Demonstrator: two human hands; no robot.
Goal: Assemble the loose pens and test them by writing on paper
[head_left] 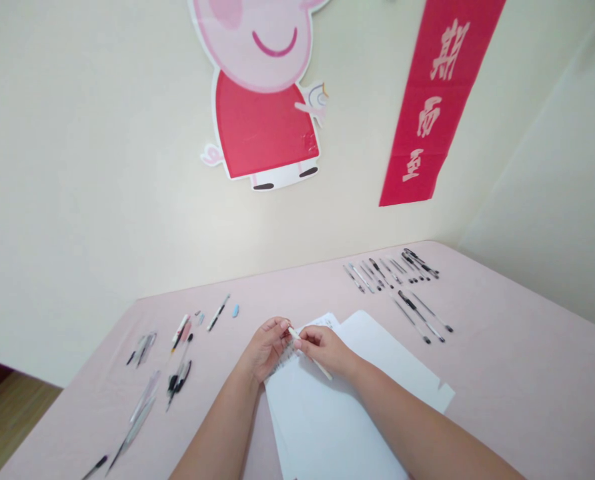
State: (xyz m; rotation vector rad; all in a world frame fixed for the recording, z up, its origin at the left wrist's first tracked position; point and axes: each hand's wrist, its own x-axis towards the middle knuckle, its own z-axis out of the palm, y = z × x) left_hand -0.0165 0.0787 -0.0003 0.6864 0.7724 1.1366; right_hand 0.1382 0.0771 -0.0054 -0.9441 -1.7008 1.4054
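Note:
Over the sheets of white paper (347, 420), a slim cream-white pen (323, 369) is held between my two hands. My left hand (266, 347) pinches its upper end with thumb and fingers, and the very tip is partly covered. Around the barrel close below, my right hand (326, 348) has its fingers closed. The pen's lower end sticks out beneath the right hand, slanting down to the right. Printed or written lines show on a sheet (288, 360) by the left hand.
Pens (377, 270) and refills lie in rows at the back right, with several more pens (420, 313) in front. On the left are loose pens (179, 380), clear barrels (142, 407) and a blue cap-like piece (235, 311). A wall stands behind the pink-covered table (517, 373).

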